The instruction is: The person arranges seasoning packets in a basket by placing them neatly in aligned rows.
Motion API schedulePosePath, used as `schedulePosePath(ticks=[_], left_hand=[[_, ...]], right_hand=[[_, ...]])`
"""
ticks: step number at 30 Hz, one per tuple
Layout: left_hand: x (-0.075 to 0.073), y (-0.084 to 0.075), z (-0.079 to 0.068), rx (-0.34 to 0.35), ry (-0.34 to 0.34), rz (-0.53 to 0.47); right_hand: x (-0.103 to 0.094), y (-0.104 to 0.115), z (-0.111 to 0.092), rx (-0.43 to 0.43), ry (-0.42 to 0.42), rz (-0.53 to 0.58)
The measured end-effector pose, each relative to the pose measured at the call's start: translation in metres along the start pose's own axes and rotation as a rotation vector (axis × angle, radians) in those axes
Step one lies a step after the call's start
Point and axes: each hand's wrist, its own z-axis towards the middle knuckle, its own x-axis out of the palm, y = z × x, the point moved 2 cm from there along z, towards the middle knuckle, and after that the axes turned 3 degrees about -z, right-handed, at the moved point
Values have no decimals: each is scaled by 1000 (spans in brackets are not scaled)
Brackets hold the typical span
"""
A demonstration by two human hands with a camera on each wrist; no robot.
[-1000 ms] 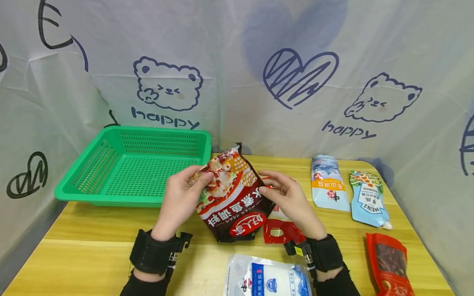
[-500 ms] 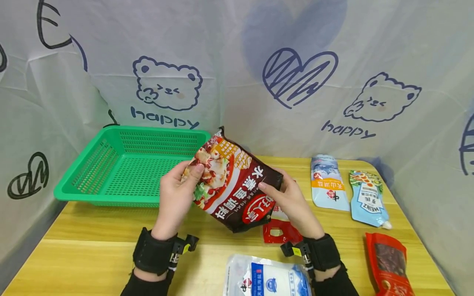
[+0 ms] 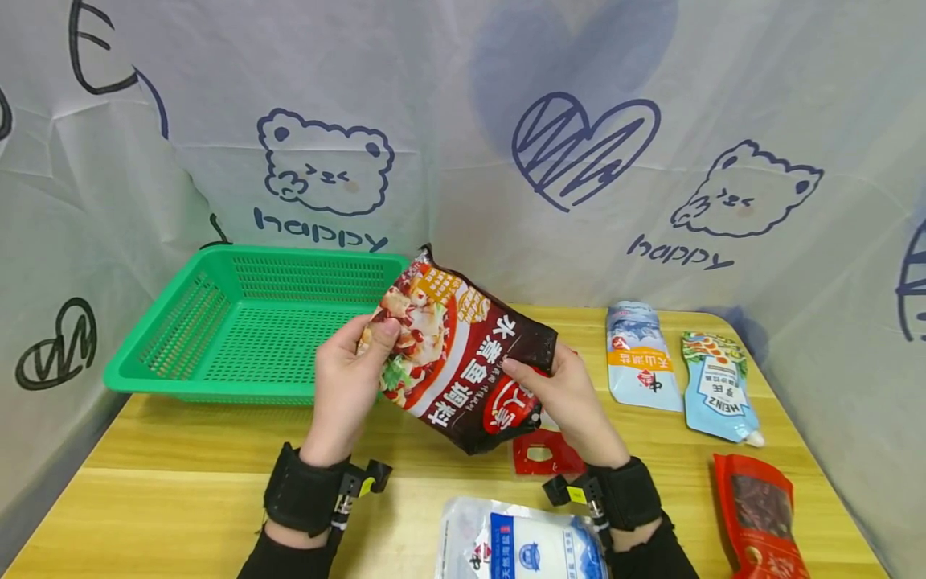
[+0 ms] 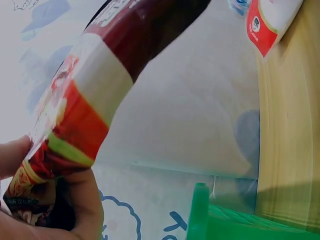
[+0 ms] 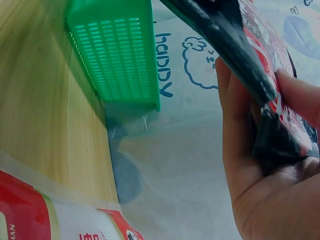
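A dark red seasoning packet with a picture of a fish dish is held up over the table, tilted, between both hands. My left hand pinches its left end, thumb on the printed front and fingers behind, as the left wrist view also shows. At the other end my right hand grips the dark lower edge, thumb on the front and fingers behind. Under the right hand lies a red and white bag, partly hidden by the packet and the hand.
A green plastic basket stands at the back left. Nearer me lies a white and blue salt bag. On the right are a blue and orange salt pouch, a Heinz spouted pouch and a red bag with a clear window.
The packet has risen slightly and turned so its lower end swings to the right. My right hand has shifted its hold to the packet's lower right end; the left keeps its pinch.
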Motion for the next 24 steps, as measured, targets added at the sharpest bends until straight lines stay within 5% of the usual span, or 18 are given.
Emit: schedulePosePath(ticks=[14,24], left_hand=[[-2,2,2,-20,134,97],[-8,-5,2,46,212,267]], right_hand=[[-8,9,-5,-60,-90,-25],[-18,19,-12,-174,-87,-250]])
